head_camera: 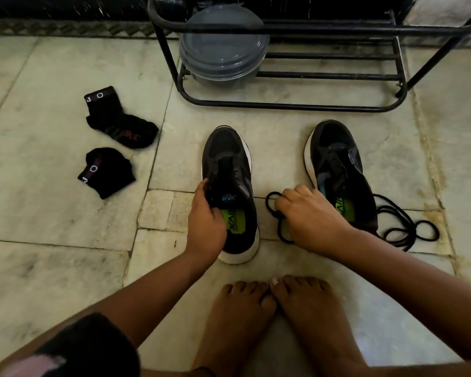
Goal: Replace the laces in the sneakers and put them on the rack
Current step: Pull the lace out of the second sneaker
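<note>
Black unlaced sneaker [230, 170], white sole: left hand [206, 221] grips tongue; right hand [307, 213] pinches black lace [273, 208].

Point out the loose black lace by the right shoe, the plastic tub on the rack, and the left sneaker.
Loose black lace [408, 227]: head view, on its coiled loops.
Grey lidded plastic tub [223, 47]: head view, on its lid.
Black left sneaker [223, 148]: head view, on its toe.

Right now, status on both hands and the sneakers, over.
Left hand grips left sneaker's tongue. Right hand holds black lace on floor. Right sneaker unlaced, second lace loose beside it. Rack ahead, container on it.
</note>
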Demonstrator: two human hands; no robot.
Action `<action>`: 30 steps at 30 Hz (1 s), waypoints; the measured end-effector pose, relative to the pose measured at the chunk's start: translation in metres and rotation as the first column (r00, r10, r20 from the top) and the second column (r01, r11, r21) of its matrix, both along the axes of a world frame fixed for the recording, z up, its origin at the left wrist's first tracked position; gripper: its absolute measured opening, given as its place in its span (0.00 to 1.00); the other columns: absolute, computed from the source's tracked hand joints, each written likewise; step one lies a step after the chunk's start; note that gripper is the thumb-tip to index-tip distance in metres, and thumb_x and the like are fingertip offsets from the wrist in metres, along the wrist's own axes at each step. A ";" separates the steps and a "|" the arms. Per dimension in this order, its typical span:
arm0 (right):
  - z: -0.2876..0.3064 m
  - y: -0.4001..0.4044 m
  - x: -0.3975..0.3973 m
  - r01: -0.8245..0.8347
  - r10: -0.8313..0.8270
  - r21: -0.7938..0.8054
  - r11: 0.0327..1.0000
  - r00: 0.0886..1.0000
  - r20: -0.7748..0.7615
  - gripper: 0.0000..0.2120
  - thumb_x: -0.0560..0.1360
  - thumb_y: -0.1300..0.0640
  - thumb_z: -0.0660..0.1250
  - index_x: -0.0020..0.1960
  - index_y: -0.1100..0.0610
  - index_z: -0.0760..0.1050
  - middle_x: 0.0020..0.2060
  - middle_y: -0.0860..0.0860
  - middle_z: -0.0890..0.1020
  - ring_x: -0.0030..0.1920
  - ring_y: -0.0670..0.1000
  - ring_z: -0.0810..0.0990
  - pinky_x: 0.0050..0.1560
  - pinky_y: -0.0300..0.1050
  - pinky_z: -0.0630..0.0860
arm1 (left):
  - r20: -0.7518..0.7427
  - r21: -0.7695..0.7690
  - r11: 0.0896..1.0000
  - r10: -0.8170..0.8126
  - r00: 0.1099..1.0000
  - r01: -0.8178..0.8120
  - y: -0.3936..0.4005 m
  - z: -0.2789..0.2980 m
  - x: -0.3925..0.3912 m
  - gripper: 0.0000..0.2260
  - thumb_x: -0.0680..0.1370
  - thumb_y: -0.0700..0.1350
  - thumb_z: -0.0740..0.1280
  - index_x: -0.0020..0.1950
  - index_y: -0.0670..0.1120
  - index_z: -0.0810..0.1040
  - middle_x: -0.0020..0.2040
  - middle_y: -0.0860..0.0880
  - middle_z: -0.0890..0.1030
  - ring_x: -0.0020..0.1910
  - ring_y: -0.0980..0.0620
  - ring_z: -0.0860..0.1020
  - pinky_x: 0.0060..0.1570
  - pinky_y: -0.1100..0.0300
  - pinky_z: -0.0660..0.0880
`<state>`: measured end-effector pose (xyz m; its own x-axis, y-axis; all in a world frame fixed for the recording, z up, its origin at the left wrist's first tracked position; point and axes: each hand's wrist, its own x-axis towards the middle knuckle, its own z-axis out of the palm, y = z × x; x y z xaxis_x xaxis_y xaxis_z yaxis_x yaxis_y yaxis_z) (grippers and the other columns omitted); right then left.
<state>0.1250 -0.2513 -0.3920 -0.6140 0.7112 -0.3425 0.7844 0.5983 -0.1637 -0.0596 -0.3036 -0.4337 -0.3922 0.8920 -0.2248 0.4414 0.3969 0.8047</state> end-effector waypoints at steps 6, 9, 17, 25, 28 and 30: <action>-0.013 -0.021 -0.002 -0.094 0.076 0.025 0.995 0.909 0.409 0.28 0.80 0.57 0.49 0.77 0.62 0.44 0.75 0.66 0.48 0.73 0.70 0.46 0.72 0.65 0.39 | 0.016 0.010 1.000 -0.012 1.000 0.012 0.000 0.004 -0.001 0.24 0.79 0.33 0.54 0.74 0.46 0.60 0.68 0.47 0.71 0.66 0.49 0.70 0.67 0.52 0.69; -0.023 -0.029 -0.004 -0.079 0.085 -0.032 0.996 0.894 0.440 0.28 0.81 0.57 0.46 0.76 0.59 0.36 0.73 0.70 0.40 0.73 0.71 0.44 0.72 0.63 0.41 | 0.016 0.017 1.000 -0.015 1.000 0.015 0.000 0.003 0.000 0.24 0.79 0.34 0.55 0.74 0.46 0.60 0.69 0.47 0.71 0.66 0.50 0.70 0.67 0.52 0.69; -0.052 -0.039 -0.007 -0.040 0.007 0.106 0.994 0.957 0.290 0.20 0.70 0.65 0.66 0.61 0.67 0.75 0.59 0.70 0.75 0.52 0.69 0.78 0.36 0.52 0.80 | 0.013 0.009 1.000 -0.018 1.000 0.018 0.000 0.003 -0.001 0.24 0.79 0.33 0.55 0.74 0.45 0.60 0.69 0.47 0.70 0.67 0.50 0.70 0.67 0.52 0.69; -0.048 -0.030 0.000 -0.210 0.188 0.160 0.964 0.972 0.140 0.03 0.63 0.63 0.70 0.37 0.60 0.81 0.35 0.56 0.79 0.32 0.56 0.78 0.21 0.41 0.68 | 0.004 0.008 1.000 0.000 1.000 0.000 0.002 0.002 0.002 0.24 0.78 0.34 0.56 0.74 0.45 0.61 0.69 0.46 0.69 0.67 0.50 0.69 0.68 0.52 0.68; -0.040 -0.029 -0.001 -0.121 0.119 0.009 0.993 0.986 0.120 0.14 0.76 0.65 0.61 0.61 0.62 0.72 0.57 0.58 0.73 0.56 0.59 0.74 0.44 0.49 0.74 | -0.009 0.007 1.000 0.005 1.000 -0.005 0.003 0.001 0.003 0.24 0.78 0.33 0.55 0.74 0.45 0.61 0.69 0.46 0.69 0.67 0.49 0.69 0.68 0.51 0.68; -0.026 -0.030 0.000 0.001 -0.002 -0.086 0.996 1.000 -0.010 0.14 0.77 0.66 0.58 0.62 0.58 0.71 0.57 0.55 0.72 0.57 0.56 0.73 0.50 0.48 0.73 | -0.020 0.013 1.000 0.006 1.000 -0.006 0.005 0.000 0.004 0.23 0.78 0.33 0.55 0.73 0.44 0.61 0.69 0.45 0.69 0.67 0.49 0.69 0.68 0.51 0.68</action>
<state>0.1247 -0.2811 -0.4183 -0.6163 0.6805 -0.3963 0.7835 0.5803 -0.2222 -0.0561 -0.2988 -0.4333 -0.4020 0.8923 -0.2054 0.4554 0.3895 0.8006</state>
